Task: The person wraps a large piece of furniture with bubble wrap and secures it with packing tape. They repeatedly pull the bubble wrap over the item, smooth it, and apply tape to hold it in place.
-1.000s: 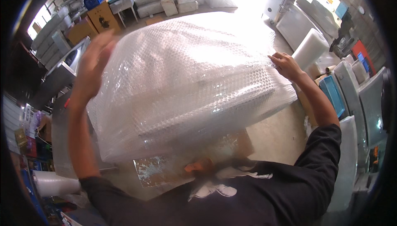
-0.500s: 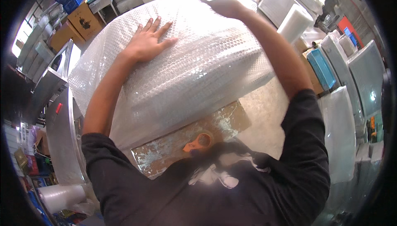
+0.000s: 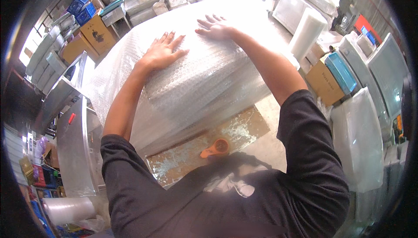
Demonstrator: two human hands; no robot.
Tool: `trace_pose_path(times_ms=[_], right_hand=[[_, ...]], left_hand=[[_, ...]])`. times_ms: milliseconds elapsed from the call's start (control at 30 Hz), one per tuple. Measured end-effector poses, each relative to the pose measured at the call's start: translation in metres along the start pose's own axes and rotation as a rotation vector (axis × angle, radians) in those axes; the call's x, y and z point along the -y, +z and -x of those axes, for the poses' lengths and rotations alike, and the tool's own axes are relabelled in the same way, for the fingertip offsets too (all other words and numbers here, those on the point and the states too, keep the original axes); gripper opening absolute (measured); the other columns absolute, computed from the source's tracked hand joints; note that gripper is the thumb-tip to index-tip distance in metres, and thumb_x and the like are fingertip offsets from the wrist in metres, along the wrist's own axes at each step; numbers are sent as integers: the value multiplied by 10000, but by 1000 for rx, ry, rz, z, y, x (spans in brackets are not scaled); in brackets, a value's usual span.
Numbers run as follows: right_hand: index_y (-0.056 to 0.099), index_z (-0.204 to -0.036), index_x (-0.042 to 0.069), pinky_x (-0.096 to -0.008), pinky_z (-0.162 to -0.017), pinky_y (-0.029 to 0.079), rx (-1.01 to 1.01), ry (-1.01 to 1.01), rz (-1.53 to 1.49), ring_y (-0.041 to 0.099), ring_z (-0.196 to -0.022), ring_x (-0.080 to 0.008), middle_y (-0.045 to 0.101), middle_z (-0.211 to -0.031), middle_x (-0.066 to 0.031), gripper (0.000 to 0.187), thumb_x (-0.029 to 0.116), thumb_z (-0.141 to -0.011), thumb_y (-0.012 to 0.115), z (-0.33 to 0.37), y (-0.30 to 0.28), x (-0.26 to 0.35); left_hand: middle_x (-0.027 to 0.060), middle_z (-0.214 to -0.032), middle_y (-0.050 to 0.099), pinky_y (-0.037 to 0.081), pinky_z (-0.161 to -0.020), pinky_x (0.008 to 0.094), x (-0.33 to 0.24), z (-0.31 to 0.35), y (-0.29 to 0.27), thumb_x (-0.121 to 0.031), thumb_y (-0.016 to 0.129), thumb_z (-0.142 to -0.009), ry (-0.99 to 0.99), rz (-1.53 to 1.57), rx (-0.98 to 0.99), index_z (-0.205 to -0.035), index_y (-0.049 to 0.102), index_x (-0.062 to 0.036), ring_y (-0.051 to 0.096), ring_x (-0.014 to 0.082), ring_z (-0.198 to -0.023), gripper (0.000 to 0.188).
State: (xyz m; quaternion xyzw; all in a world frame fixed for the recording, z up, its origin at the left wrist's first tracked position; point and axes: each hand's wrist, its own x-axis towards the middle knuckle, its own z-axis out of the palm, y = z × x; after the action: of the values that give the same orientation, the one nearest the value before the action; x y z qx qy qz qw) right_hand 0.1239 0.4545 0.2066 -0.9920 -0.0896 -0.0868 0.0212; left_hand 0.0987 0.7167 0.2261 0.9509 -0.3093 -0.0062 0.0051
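A large object wrapped in clear bubble wrap (image 3: 191,90) lies before me on a worn, paint-flaked board (image 3: 235,129). What is inside the wrapping cannot be made out. My left hand (image 3: 163,53) rests flat on its upper face, fingers spread. Farther off and to the right, my right hand (image 3: 215,28) lies on the same wrapped face, fingers stretched apart, partly washed out by glare. Close to my body, an orange tape dispenser (image 3: 216,148) sits on the board, touched by neither hand.
At right stand a roll of bubble wrap (image 3: 308,31), a cardboard box (image 3: 324,82) with a blue tray (image 3: 341,72), and wrapped panels (image 3: 357,138). To the left are a metal panel (image 3: 76,151), a brown carton (image 3: 98,33) and a roll of clear film (image 3: 69,209).
My right hand has come left and nearer over the bubble wrap, closer to my left hand. The left hand stays spread on the wrapping. The whole view has shifted slightly.
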Motion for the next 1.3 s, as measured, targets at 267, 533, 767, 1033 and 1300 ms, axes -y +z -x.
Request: trace_pose_path(times_ms=[267,533,767,1033,1300], right_hand=[[312,-1579,172,-491,-1247,120,22,-115,43,147,-1537,-343,206,-1651,-158,801,709,-985,289,36,-27,12],[655,-1009,31,-389,-756,542,-910,-465,-294,657,-852,-280,675,-932,-116,235,80,-796,741,248,54,47],[471,-1448,140,-587,-1091,361,97,-366,-439,570,-1220,-414,605,-1279,-236,690,332,-834,722,414,296,130],[422,-1524,220,-524,-1113,393,34,-306,-753,547,-1275,-407,589,-1362,-195,641,272,-932,661,410,265,138],[592,-1372,22,-377,-985,515,-331,-26,-978,652,-1110,-208,669,-1267,-132,663,339,-830,805,293,-57,54]], left_hand=[[75,-1684,130,66,-1269,454,-1,5,4,-833,292,-879,-7,-39,-29,-1603,218,-322,74,257,-1559,889],[86,-1677,160,66,-1264,483,10,-4,29,-787,317,-919,34,-106,-170,-1592,229,-377,97,281,-1556,793],[43,-1671,191,69,-1267,499,18,-12,31,-836,286,-868,35,-155,-197,-1564,271,-435,111,249,-1554,803],[33,-1680,158,57,-1264,485,7,-6,22,-809,300,-887,-9,-103,-154,-1567,269,-428,88,240,-1558,779],[82,-1683,118,52,-1266,434,-6,5,8,-831,287,-884,-39,-42,-84,-1618,164,-199,66,247,-1559,977]])
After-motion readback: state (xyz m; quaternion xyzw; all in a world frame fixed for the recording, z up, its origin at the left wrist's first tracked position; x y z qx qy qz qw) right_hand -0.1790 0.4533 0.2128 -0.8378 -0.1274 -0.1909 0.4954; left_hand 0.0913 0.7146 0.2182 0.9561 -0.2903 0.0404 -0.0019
